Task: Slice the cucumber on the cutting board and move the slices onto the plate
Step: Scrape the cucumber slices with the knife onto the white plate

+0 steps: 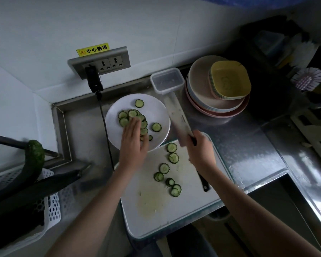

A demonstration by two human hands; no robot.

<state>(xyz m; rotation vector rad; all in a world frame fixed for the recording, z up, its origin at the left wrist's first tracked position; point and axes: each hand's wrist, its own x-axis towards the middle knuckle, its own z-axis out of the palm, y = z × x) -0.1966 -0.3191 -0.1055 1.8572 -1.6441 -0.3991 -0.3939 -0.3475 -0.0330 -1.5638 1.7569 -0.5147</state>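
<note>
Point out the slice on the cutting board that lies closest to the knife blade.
The topmost slice, at the board's far edge beside the plate; the rest trail toward the person.

Steel counter (248,145) — cutting board (156,216), plate (156,106), stacked dishes (208,101), container (167,80)

Counter (248,145) shiny scuffed metal; cutting board (174,219) matt white plastic; plate (156,108) glossy white.
</note>
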